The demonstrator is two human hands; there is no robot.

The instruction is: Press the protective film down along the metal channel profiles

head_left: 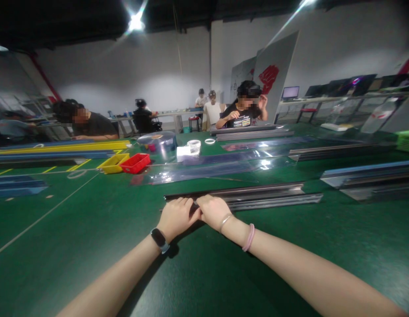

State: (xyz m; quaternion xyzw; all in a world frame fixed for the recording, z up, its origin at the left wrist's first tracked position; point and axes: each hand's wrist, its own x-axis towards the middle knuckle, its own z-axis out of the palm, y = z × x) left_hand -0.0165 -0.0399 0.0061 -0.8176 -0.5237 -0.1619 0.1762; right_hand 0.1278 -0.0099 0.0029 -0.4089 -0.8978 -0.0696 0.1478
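A long dark channel-shaped rail (270, 193) with shiny edges lies on the green table in front of me. My left hand (177, 215), with a smartwatch (158, 237) on its wrist, is closed over the rail's left end. Close beside it, my right hand (213, 210) is closed on the same rail, thumbs nearly meeting. The fingertips are hidden behind the rail and the knuckles. To the right, the rail runs on uncovered past my right hand.
Clear plastic strips (204, 171) lie beyond the rail. A yellow tray (115, 164), a red tray (136, 163) and a roll of clear film (166, 145) stand behind, left. Blue rails (372, 174) lie at right. A co-worker (244, 110) sits across the table.
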